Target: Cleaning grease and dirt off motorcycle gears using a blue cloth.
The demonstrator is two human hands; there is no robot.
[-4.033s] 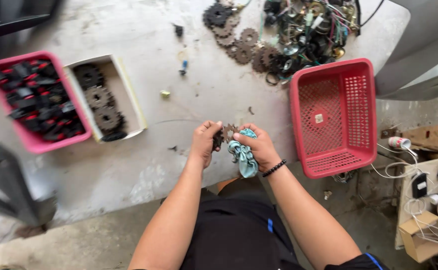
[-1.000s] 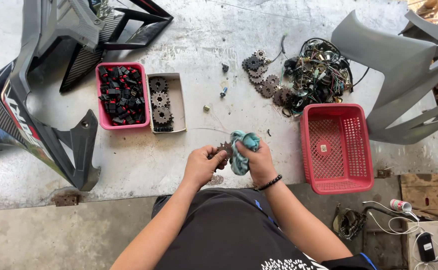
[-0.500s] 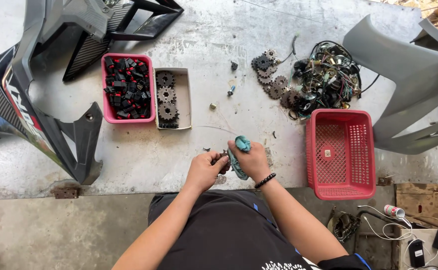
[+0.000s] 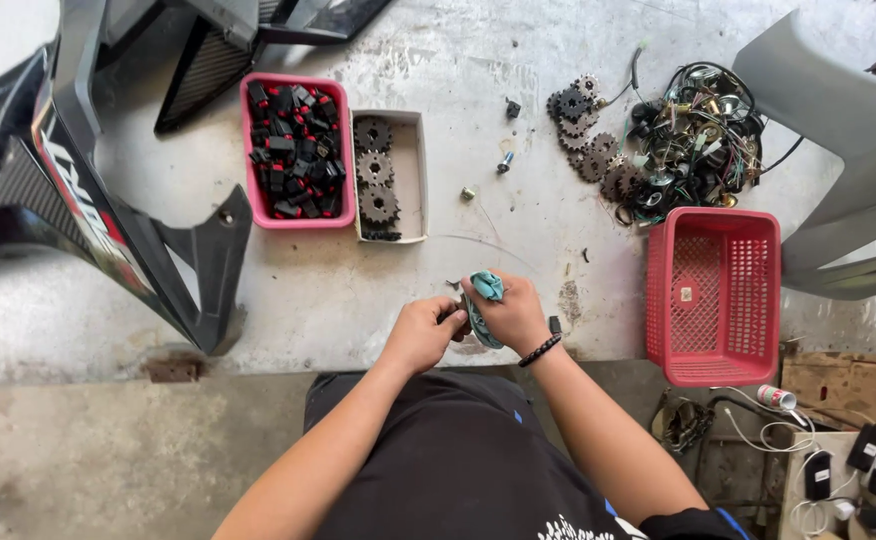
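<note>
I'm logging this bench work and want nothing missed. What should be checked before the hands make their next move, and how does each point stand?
1. Teal cloth gripped by right hand: ok.
2. Small dark part held in left hand: ok; what kind of part it is, cannot tell.
3. White tray of gears has free room: ok.
4. Red basket near the right hand, almost empty: ok.
5. Part wiped clean: cannot tell.
</note>
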